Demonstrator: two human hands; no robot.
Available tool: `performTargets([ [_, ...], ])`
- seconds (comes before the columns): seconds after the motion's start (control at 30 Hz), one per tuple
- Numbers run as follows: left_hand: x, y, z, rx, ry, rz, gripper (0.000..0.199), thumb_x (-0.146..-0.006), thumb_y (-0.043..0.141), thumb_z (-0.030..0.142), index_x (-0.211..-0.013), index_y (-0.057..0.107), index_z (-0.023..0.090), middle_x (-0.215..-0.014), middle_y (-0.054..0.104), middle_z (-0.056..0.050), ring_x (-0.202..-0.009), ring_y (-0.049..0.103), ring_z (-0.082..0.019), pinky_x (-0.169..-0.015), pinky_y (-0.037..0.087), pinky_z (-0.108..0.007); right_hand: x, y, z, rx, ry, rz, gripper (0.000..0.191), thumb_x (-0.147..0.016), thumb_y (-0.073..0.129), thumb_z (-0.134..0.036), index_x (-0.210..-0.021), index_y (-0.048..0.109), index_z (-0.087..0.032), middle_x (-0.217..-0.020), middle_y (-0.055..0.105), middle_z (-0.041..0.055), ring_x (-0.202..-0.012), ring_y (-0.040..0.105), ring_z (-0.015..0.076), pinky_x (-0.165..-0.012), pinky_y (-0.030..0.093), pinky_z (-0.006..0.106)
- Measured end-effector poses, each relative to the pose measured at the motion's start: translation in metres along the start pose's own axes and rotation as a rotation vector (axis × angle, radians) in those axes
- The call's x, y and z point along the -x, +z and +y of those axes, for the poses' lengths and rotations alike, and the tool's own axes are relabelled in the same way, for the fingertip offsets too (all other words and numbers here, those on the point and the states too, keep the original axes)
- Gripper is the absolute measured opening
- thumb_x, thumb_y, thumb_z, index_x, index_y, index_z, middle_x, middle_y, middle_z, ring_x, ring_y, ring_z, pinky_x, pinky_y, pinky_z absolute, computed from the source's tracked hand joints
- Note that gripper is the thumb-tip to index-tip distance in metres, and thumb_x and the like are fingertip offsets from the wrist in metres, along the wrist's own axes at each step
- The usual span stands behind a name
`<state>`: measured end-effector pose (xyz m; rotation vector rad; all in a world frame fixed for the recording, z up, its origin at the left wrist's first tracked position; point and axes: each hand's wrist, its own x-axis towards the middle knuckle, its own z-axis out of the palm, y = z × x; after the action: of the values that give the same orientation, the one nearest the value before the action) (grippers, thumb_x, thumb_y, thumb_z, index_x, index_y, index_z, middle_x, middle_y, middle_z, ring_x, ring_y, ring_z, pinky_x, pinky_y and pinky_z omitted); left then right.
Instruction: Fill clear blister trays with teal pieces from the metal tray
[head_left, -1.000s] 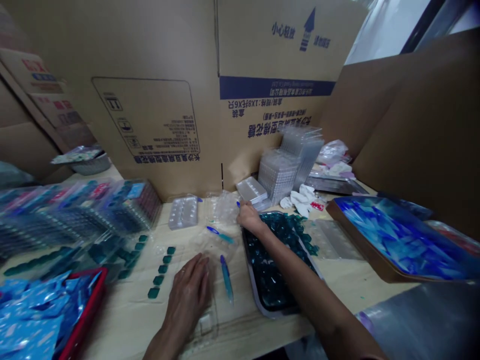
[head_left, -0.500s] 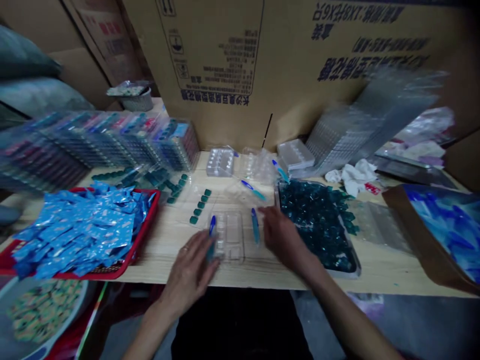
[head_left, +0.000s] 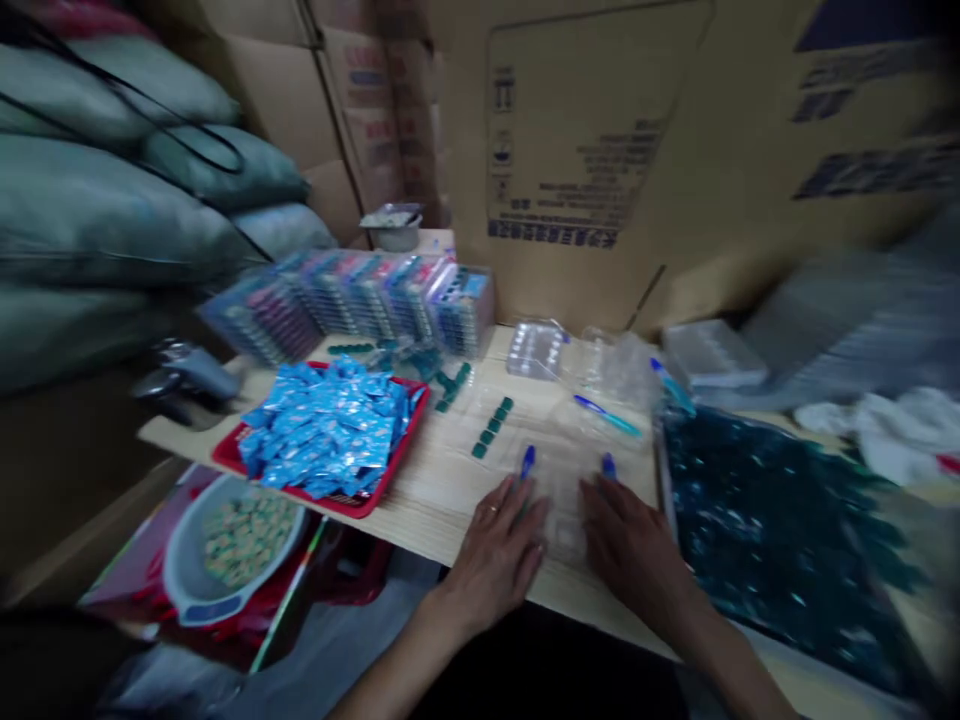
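Note:
My left hand (head_left: 495, 545) and my right hand (head_left: 634, 555) rest side by side on the pale wooden table (head_left: 442, 510), near its front edge. Each hand covers most of a slim blue-tipped plastic piece, with only the tip (head_left: 528, 462) showing past the left fingers and the tip (head_left: 608, 466) past the right ones. A clear plastic blister tray (head_left: 564, 510) lies between my hands, partly under them. Just beyond, another blue-and-teal piece (head_left: 607, 415) lies on the table. A short row of teal squares (head_left: 491, 428) sits left of my fingers.
To the right stands a black tray heaped with dark teal pieces (head_left: 772, 530). A red tray of blue sachets (head_left: 326, 430) lies left, with stacked filled blister packs (head_left: 352, 305) behind. A grey bowl (head_left: 240, 540) sits below the table edge. Cardboard boxes (head_left: 570, 150) wall the back.
The view has swung left and blurred. My hands have come together over the clear tray, and the blue piece that lay near my right hand is no longer on the table.

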<state>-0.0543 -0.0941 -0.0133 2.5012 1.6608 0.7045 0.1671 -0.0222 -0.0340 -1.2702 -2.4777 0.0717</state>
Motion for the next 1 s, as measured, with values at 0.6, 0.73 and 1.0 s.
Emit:
performTargets([
  [0.6, 0.029, -0.112, -0.131, -0.566, -0.484, 0.067, 0.034, -0.093, 0.045, 0.022, -0.121, 0.063, 0.013, -0.123, 0.064, -0.018, -0.109, 0.06, -0.03, -0.094, 0.048, -0.042, -0.004, 0.008, 0.002, -0.162, -0.055, 0.069, 0.037, -0.093, 0.041, -0.023, -0.123, 0.062, -0.015, -0.131, 0.057, 0.0196, -0.119, 0.059, 0.0305, -0.092, 0.052, 0.047],
  [0.73, 0.035, -0.114, -0.134, -0.56, -0.402, 0.207, 0.027, -0.094, 0.047, 0.027, -0.106, 0.069, 0.019, -0.109, 0.071, -0.012, -0.102, 0.062, -0.03, -0.09, 0.046, -0.045, -0.009, -0.008, -0.008, -0.167, 0.0, 0.006, 0.037, -0.091, 0.043, -0.017, -0.122, 0.063, -0.013, -0.131, 0.057, 0.0205, -0.122, 0.056, 0.0312, -0.097, 0.049, 0.049],
  [1.0, 0.026, -0.119, -0.143, -0.52, -0.435, 0.538, 0.022, -0.095, 0.05, 0.029, -0.102, 0.067, 0.017, -0.092, 0.07, -0.009, -0.086, 0.065, -0.025, -0.078, 0.047, -0.037, -0.025, -0.024, -0.032, -0.297, 0.027, -0.005, 0.036, -0.09, 0.045, -0.011, -0.121, 0.061, -0.013, -0.131, 0.057, 0.0195, -0.127, 0.051, 0.0304, -0.101, 0.046, 0.052],
])
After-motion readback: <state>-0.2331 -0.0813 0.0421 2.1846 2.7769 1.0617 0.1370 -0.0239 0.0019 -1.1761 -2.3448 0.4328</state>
